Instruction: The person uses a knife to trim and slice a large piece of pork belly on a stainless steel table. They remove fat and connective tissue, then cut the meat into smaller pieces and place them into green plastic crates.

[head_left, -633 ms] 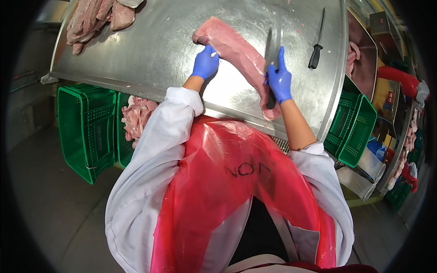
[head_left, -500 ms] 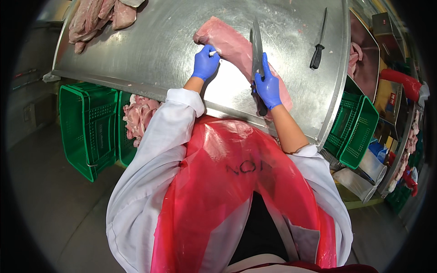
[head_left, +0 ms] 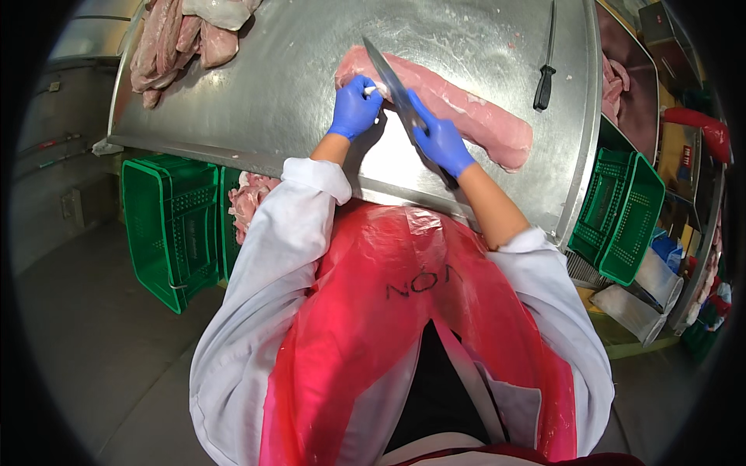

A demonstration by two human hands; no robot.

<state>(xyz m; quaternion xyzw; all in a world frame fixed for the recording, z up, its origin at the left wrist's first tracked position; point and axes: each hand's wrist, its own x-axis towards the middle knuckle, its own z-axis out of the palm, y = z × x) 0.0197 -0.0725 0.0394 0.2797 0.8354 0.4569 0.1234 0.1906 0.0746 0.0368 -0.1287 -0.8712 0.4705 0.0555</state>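
Observation:
A long, pale pink pork loin [head_left: 466,105] lies slantwise on the steel table [head_left: 295,70]. At its left end my left hand [head_left: 354,110], in a blue glove, is closed in a pinch on a small white scrap of fat [head_left: 371,90] by the near edge of the meat. My right hand [head_left: 444,145], also gloved in blue, grips a knife [head_left: 392,80] by its dark handle. The long blade points away and to the left, crossing over the loin's left part close to my left fingers.
Several cuts of meat [head_left: 167,46] are piled at the far left. A sharpening steel [head_left: 547,70] with a black handle lies on the right. Green crates [head_left: 149,233] stand below the left edge, with trimmings [head_left: 250,200] in one; another green crate [head_left: 622,221] is at the right.
The knife has swung left from the loin's middle to near its left end, its tip now pointing left. The loin lies flatter across, its right end farther right. My left hand keeps its pinch.

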